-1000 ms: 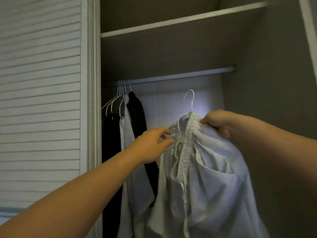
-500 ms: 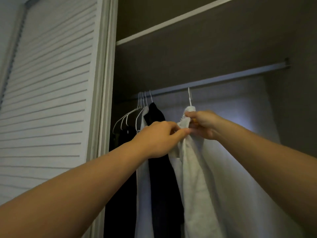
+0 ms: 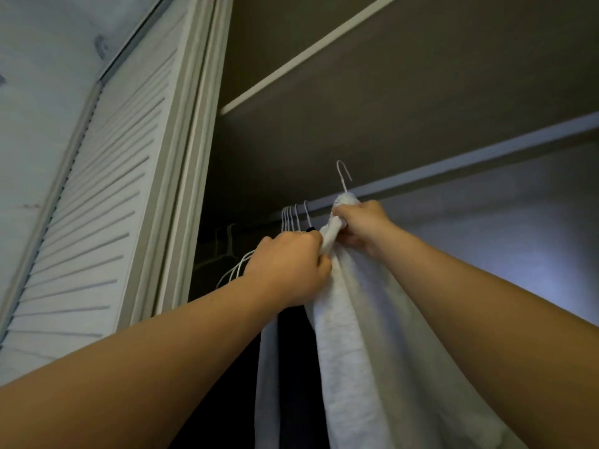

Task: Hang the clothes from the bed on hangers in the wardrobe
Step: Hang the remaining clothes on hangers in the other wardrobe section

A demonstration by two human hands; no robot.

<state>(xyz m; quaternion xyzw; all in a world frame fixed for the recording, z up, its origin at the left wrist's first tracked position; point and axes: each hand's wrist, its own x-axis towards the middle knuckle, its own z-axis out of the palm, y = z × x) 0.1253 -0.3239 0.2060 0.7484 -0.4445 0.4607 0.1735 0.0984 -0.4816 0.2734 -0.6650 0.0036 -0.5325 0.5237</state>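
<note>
The white garment (image 3: 356,335) has been lifted higher. Its hanger hook (image 3: 343,176) is now up by the rail (image 3: 453,170) and seems not yet hooked on. It is gripped by the left hand (image 3: 288,270) and the right hand (image 3: 363,222).

The white garment (image 3: 356,351) hides the hanger (image 3: 343,184) below its hook

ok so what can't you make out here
Head view only:
- Hanger body: hidden under the white garment, left hand and right hand; only its hook shows.
- Hook against the rail: single view, so I cannot tell if it has caught.
- Garment's hem: cut off by the bottom edge.
- Hangers in the left corner: too dark.
</note>
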